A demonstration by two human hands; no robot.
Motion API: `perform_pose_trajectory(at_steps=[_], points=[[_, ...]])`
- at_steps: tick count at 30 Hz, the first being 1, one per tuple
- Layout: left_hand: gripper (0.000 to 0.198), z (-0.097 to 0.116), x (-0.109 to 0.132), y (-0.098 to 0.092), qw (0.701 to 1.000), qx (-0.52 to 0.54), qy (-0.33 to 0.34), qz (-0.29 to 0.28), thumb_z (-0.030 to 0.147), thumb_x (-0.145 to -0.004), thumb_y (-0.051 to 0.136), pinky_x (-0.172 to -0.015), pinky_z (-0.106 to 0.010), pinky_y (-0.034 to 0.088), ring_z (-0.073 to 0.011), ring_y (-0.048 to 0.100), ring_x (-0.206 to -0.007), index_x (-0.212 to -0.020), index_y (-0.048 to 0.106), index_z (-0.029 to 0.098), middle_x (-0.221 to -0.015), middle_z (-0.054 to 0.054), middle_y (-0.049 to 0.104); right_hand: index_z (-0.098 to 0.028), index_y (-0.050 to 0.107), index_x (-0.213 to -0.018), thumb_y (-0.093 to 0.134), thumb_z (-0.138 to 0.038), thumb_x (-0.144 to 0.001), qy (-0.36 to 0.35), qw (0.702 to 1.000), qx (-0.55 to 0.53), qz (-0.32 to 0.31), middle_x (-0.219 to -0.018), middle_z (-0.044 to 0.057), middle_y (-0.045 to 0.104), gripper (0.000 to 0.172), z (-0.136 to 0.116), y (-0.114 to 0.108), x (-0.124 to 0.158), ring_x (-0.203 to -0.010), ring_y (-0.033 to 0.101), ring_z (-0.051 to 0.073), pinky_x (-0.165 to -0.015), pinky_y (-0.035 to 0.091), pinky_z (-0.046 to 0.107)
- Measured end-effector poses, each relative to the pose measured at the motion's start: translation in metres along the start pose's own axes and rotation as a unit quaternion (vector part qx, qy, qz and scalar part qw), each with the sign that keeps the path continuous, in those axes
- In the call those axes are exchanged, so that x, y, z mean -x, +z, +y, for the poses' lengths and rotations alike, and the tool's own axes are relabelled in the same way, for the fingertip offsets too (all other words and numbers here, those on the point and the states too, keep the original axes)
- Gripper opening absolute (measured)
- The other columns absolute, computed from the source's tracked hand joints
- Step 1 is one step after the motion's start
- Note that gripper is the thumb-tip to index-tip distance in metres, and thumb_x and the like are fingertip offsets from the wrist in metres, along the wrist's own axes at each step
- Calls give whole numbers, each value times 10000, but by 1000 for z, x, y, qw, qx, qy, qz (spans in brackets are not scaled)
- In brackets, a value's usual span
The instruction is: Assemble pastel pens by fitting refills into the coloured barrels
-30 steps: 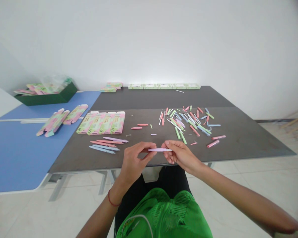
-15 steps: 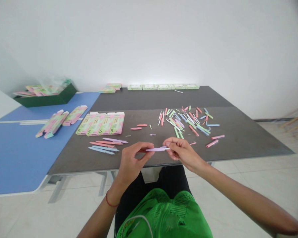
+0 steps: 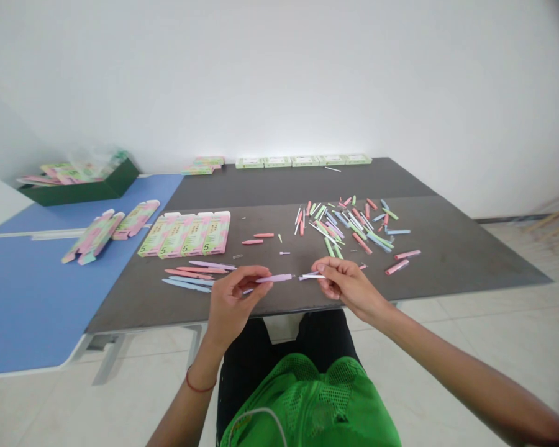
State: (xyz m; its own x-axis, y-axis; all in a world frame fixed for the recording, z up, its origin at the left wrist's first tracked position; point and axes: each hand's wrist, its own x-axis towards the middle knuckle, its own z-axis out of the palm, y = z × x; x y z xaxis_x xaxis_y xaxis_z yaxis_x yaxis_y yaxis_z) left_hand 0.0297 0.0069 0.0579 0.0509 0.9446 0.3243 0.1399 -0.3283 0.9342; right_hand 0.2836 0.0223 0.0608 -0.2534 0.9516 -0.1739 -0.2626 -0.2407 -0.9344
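My left hand pinches a lilac pen barrel between thumb and fingers, at the barrel's left end. My right hand holds a thin white pen refill by its right end. A small gap separates the barrel from the refill. Below my left hand lies a row of pink and pale blue pens on the grey table. Beyond my right hand is a loose scatter of pastel pen parts.
Flat printed pink-and-green cartons lie on the grey table, with more on the blue table. A green tray holds cartons at the far left. Several pale green boxes line the far table edge.
My hands have drawn apart sideways. The lilac barrel now sits with my left hand, separated from the white refill in my right hand. The view has tilted slightly.
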Motion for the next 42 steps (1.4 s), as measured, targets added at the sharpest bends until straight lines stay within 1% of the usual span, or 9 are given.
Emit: perform_pose_trajectory(at_steps=[5, 8, 12, 15, 23, 30, 36, 39, 42], points=[[168, 4, 0, 3, 999, -20, 21, -16, 233, -864, 797, -844, -253, 636, -160, 763, -863, -1017, 759, 177, -984, -46, 789, -151, 743, -893, 858, -457, -801, 27, 999, -5, -23, -630, -13, 669, 339, 5, -3, 0, -481, 562, 72, -470, 436, 187], [132, 12, -2, 2, 993, -87, 57, -51, 222, -904, 760, -845, -247, 620, -151, 756, -865, -1033, 756, 191, -1001, -36, 785, -145, 768, -884, 896, -457, -754, 42, 998, 8, -35, -685, 12, 717, 360, 9, -4, 0, -509, 611, 80, -499, 484, 193], [129, 26, -8, -3, 963, -203, 160, -80, 171, -929, 734, -859, -235, 582, -139, 744, -903, -1051, 744, 208, -1003, -23, 785, -149, 787, -914, 903, -456, -747, 48, 997, 1, -55, -705, 17, 734, 368, 17, -7, -2, -524, 630, 83, -517, 504, 201], [167, 36, -13, -6, 936, -241, 234, -108, 135, -936, 718, -885, -238, 570, -139, 739, -952, -1085, 731, 208, -1030, -29, 784, -152, 787, -919, 910, -449, -742, 52, 997, -17, -63, -706, 15, 739, 367, 23, -10, -3, -535, 636, 80, -532, 507, 195], [215, 50, -26, -13, 901, -285, 282, -163, 110, -949, 694, -890, -237, 563, -126, 723, -969, -1134, 720, 217, -1073, -28, 768, -149, 769, -882, 940, -447, -698, 67, 994, -64, -65, -694, 14, 732, 390, 32, -12, -4, -556, 647, 89, -543, 502, 201], [186, 46, -31, -21, 920, -275, 248, -127, 136, -940, 710, -906, -255, 554, -143, 719, -983, -1106, 726, 219, -1068, -27, 762, -155, 771, -854, 940, -446, -697, 68, 992, -81, -63, -690, 9, 716, 371, 32, -15, -3, -556, 632, 88, -545, 492, 204], [114, -1, -35, -20, 944, -304, 100, -85, 181, -939, 663, -846, -291, 555, -180, 699, -952, -1008, 750, 206, -1041, -43, 743, -179, 812, -978, 943, -416, -692, 64, 995, -64, -49, -747, 2, 715, 393, 31, -22, -2, -579, 624, 80, -542, 479, 199], [243, -29, -36, -15, 923, -370, 39, -96, 182, -899, 696, -855, -341, 550, -211, 712, -919, -1139, 728, 212, -1006, -34, 767, -187, 820, -967, 941, -415, -690, 50, 998, -31, -27, -780, 9, 728, 379, 28, -30, 0, -607, 636, 85, -571, 503, 209], [274, -45, -37, -12, 887, -449, 28, -107, 187, -899, 696, -865, -387, 542, -257, 708, -948, -1170, 718, 211, -1000, -44, 776, -187, 820, -953, 928, -422, -706, 25, 1000, 12, 2, -789, 14, 733, 358, 23, -40, 3, -624, 642, 91, -581, 509, 213]])
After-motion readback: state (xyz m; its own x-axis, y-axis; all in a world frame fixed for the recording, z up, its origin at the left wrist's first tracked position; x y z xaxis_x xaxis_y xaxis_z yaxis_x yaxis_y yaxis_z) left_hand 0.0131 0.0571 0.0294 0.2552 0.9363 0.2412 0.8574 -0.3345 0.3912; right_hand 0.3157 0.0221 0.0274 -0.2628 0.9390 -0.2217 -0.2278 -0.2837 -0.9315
